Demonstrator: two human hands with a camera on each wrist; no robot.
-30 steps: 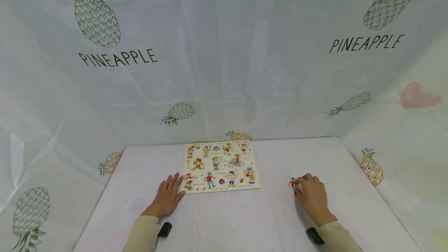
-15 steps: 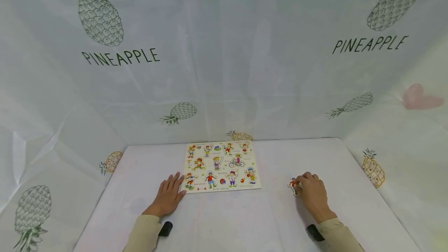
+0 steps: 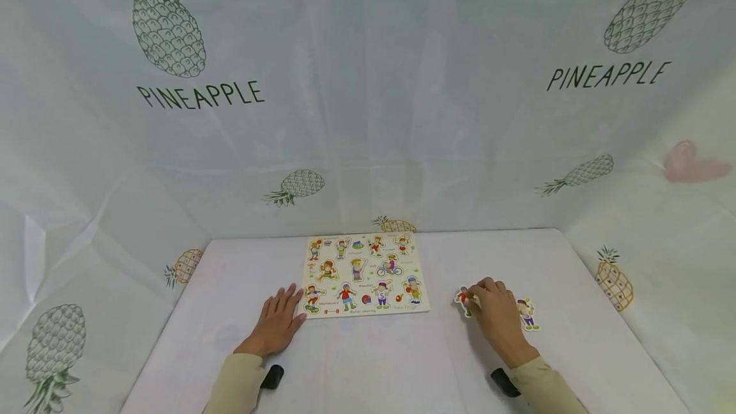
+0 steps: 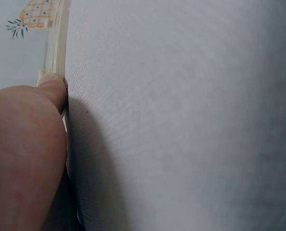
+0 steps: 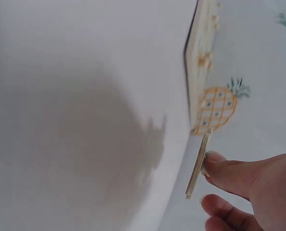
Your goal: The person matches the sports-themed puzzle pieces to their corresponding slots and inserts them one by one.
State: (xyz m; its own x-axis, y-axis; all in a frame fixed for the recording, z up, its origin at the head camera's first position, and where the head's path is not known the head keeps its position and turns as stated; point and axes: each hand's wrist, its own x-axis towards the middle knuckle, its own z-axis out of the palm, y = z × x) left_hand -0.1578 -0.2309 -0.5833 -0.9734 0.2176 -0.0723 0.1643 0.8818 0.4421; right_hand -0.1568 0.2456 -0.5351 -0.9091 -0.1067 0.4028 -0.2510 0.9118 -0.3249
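My right hand (image 3: 496, 318) pinches a flat wooden puzzle piece (image 3: 462, 299), a figure in red and blue, over the right part of the table. In the right wrist view that puzzle piece (image 5: 198, 166) appears edge-on, held at the thumb tip off the table, with a shadow on the cloth. A second puzzle piece (image 3: 526, 315), a figure in white and purple, lies just right of this hand. My left hand (image 3: 273, 323) lies with fingers extended at the left edge of the cream puzzle board (image 3: 368, 280), its thumb (image 4: 51, 89) touching the board's near corner.
Several colourful sports figures with printed words cover the board. Its edge (image 5: 197, 67) shows in the right wrist view. White cloth (image 3: 368, 363) covers the table, and a pineapple-printed curtain (image 3: 368, 114) rises behind and at both sides.
My right hand has shifted left, carrying the pinched puzzle piece toward the board. The second piece, hidden behind the hand half a second ago, now shows. My left hand stays in place.
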